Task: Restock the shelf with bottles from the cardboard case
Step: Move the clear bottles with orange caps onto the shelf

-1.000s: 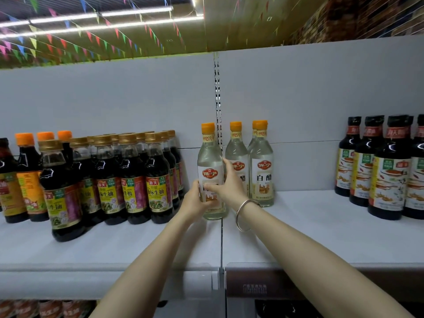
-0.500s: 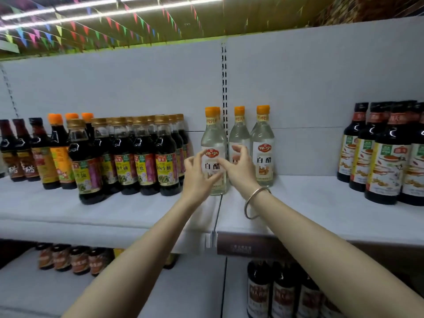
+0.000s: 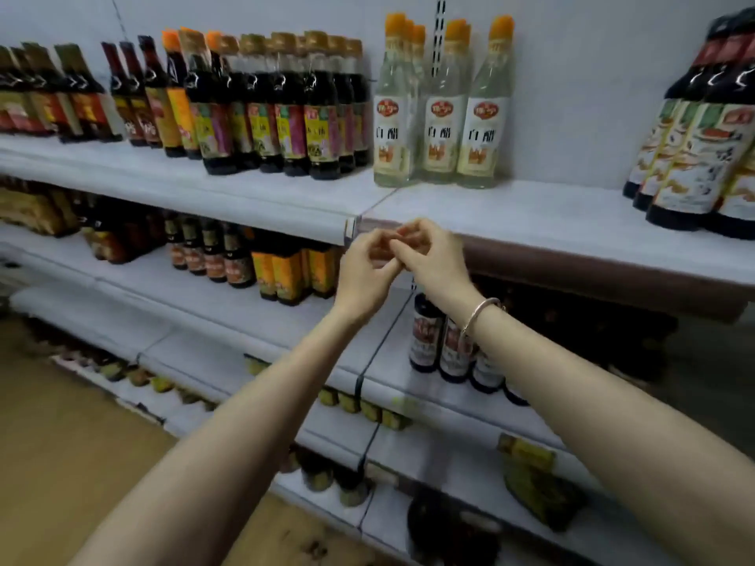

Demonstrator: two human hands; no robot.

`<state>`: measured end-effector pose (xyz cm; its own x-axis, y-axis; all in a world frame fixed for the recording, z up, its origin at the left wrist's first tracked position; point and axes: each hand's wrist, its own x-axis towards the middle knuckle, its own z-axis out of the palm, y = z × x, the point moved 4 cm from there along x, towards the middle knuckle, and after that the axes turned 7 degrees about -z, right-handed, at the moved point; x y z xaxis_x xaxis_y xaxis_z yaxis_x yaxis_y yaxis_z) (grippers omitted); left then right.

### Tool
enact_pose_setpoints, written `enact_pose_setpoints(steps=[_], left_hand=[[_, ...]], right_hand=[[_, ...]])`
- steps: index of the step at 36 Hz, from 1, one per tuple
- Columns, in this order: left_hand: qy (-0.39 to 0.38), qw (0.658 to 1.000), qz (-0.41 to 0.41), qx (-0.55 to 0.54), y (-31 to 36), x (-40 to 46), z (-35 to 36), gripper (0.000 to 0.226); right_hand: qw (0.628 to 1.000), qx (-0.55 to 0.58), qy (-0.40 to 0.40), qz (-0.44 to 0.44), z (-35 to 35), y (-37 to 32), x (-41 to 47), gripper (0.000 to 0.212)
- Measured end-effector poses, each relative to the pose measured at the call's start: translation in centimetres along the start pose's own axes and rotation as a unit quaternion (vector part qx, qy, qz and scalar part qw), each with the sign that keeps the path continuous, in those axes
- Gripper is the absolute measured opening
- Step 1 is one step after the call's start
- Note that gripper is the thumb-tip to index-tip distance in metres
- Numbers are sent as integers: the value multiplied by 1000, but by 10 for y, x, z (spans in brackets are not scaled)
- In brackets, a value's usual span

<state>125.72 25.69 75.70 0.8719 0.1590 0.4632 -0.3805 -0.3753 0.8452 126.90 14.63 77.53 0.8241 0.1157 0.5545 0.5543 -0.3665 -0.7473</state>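
both bare forearms reach forward and up from the bottom corners and draw in toward each other. the left hand (image 3: 365, 275) is raised with its back to the camera, fingers loosely curled. the right hand (image 3: 438, 263) sits just beside it, wrist bent, fingers curled inward. the fingertips (image 3: 394, 243) of the two hands meet and touch between them. neither hand holds anything. a thin metal bangle (image 3: 478, 316) circles the right wrist.
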Motion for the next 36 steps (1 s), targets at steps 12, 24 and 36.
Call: enact_pose_setpoints(steps=[12, 24, 36], left_hand=[[-26, 977, -206, 48, -144, -171, 18, 14], [-35, 915, -400, 49, -351, -354, 32, 15], [-91, 882, -454, 82, -525, -484, 72, 17]], right_hand=[[985, -52, -150, 67, 47, 128, -165, 10], [924, -84, -310, 210, 141, 307, -352, 11], [862, -119, -436, 231, 251, 452, -522, 15]])
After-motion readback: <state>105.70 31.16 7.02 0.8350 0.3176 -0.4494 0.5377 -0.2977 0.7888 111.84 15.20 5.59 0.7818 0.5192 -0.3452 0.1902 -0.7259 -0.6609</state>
